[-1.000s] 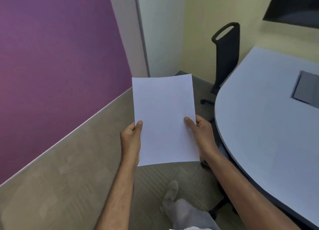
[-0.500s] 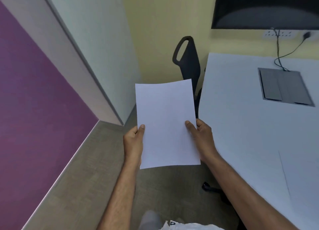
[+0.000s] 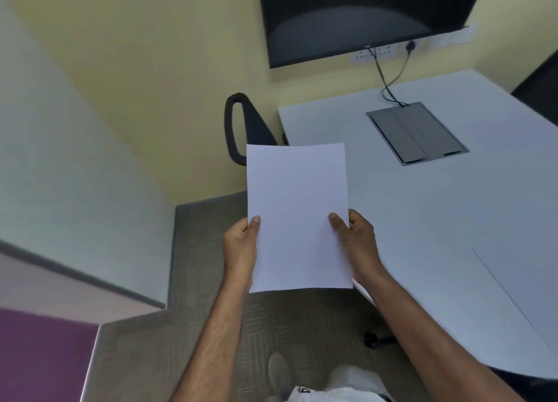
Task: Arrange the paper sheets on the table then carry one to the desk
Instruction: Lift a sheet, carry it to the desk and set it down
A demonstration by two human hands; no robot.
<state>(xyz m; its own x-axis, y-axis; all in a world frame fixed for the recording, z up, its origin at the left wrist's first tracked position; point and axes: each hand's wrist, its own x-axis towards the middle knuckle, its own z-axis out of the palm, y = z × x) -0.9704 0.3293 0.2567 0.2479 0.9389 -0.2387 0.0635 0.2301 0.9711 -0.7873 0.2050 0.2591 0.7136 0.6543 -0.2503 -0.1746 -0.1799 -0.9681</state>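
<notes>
Two bare hands hold one blank paper sheet (image 3: 297,217) upright in the air, in front of the person and above the carpeted floor (image 3: 211,281). The left hand (image 3: 240,247) grips the sheet's lower left edge, thumb on the front face. The right hand (image 3: 359,244) grips the lower right edge the same way, thumb pressed on the front, the other fingers hidden behind the paper. The sheet's right edge overlaps the near left edge of the pale table (image 3: 453,220), but whether it touches cannot be told. Below, a foot in a grey sock (image 3: 279,374) stands on the carpet. Beyond the sheet, a black chair (image 3: 244,130) sits at the table's far left corner. A grey cable box (image 3: 416,131) is set into the tabletop, with cables rising to wall sockets under a dark screen (image 3: 362,15) on the yellow wall.
</notes>
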